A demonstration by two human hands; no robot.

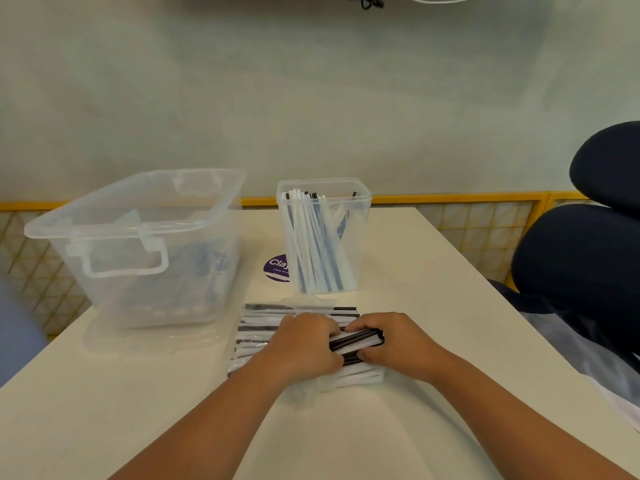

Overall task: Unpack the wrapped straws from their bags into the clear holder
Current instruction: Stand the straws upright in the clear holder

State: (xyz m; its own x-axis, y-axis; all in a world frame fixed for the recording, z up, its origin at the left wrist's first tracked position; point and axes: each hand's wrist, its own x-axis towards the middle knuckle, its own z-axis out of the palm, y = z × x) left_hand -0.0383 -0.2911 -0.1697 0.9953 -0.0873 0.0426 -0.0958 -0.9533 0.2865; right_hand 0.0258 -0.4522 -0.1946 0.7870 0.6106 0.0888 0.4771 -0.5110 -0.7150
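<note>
Near the table's point(433, 393) front, the left hand point(304, 344) and right hand point(391, 344) are both curling around 1 bundle of straws point(356, 341), likely gathering it to lift clear of the bag point(263, 327) lying flat beneath. Just behind, the holder point(362, 244) is standing upright, with many straws leaning inside. To the left, the bin point(104, 220) is holding dim bluish shapes, too blurred to name.

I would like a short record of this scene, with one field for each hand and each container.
left hand: grips bundle of straws on the bag
right hand: grips the same bundle
bag: lies on table, in front of holder, straws inside
holder: upright, partly filled with wrapped straws
bin: left of holder, contents blurred
</note>
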